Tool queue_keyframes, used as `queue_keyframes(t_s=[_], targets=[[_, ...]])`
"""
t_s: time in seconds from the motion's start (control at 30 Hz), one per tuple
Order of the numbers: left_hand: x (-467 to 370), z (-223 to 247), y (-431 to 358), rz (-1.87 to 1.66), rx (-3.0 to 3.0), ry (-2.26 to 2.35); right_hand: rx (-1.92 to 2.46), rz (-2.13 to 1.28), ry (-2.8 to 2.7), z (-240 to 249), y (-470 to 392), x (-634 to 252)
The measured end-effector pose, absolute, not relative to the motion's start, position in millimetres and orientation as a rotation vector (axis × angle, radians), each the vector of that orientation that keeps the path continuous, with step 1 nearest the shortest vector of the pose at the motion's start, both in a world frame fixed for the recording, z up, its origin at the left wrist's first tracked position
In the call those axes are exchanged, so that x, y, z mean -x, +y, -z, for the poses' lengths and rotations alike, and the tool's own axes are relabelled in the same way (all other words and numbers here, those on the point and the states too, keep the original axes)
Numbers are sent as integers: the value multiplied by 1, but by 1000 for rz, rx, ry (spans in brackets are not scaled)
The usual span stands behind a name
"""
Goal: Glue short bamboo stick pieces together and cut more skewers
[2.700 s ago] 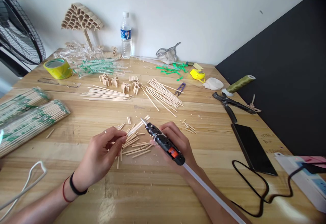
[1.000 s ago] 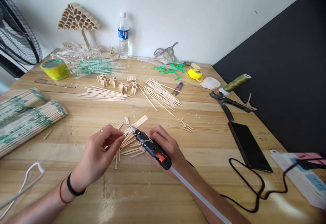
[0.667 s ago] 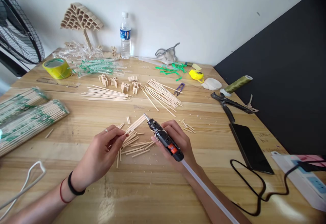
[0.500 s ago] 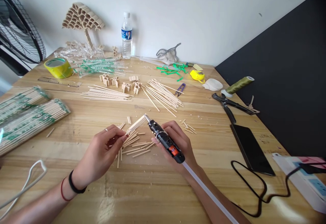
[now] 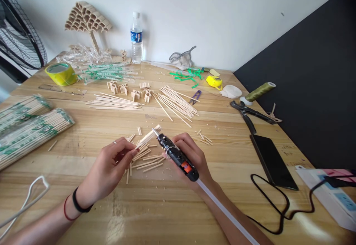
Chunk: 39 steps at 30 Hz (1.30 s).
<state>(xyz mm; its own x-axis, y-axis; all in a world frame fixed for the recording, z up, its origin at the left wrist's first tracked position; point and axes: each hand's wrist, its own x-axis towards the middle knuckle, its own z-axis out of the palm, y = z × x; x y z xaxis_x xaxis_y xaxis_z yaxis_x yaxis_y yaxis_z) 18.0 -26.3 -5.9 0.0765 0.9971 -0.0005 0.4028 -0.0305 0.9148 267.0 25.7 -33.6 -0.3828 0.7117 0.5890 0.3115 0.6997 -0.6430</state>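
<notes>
My left hand pinches the near end of a few short wooden sticks lying side by side and pointing away from me. In my right hand is a black hot glue gun with an orange part and a long translucent glue stick running out of its back. The gun's metal tip is over or touching the held sticks, near their far end; which of the two I cannot tell. Below them lies a loose pile of cut stick pieces, partly hidden by my left hand.
Long sticks and small glued stick pieces lie farther back. Packed sticks are at left, with yellow tape behind. A stick-built tree and a bottle stand by the wall. Pliers, a phone and a cable lie right.
The glue gun's tip has moved left and slightly toward me along the held sticks. My left hand keeps its pinch. The whole view has shifted slightly.
</notes>
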Motion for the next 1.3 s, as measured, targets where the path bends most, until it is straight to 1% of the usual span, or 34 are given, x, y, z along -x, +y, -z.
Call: queue_keyframes(t_s=[0.13, 0.37, 0.7, 0.97, 1.2, 1.3], targets=[[-18, 7, -27, -951, -1524, 1438, 801, -532, -1961, 28, 25, -268], [-21, 5, -27, -967, -1479, 1427, 694, -735, -2141, 32, 21, -262], [-21, 6, -28, -975, -1474, 1420, 682, -739, -2137, 35, 22, -264], [-21, 8, -27, -1001, -1516, 1452, 836, -595, -2004, 24, 23, -266], [-21, 9, -26, -1012, -1524, 1468, 682, -767, -2150, 32, 20, -263], [-20, 10, -26, -1001, -1519, 1460, 698, -716, -2112, 33, 22, -264]])
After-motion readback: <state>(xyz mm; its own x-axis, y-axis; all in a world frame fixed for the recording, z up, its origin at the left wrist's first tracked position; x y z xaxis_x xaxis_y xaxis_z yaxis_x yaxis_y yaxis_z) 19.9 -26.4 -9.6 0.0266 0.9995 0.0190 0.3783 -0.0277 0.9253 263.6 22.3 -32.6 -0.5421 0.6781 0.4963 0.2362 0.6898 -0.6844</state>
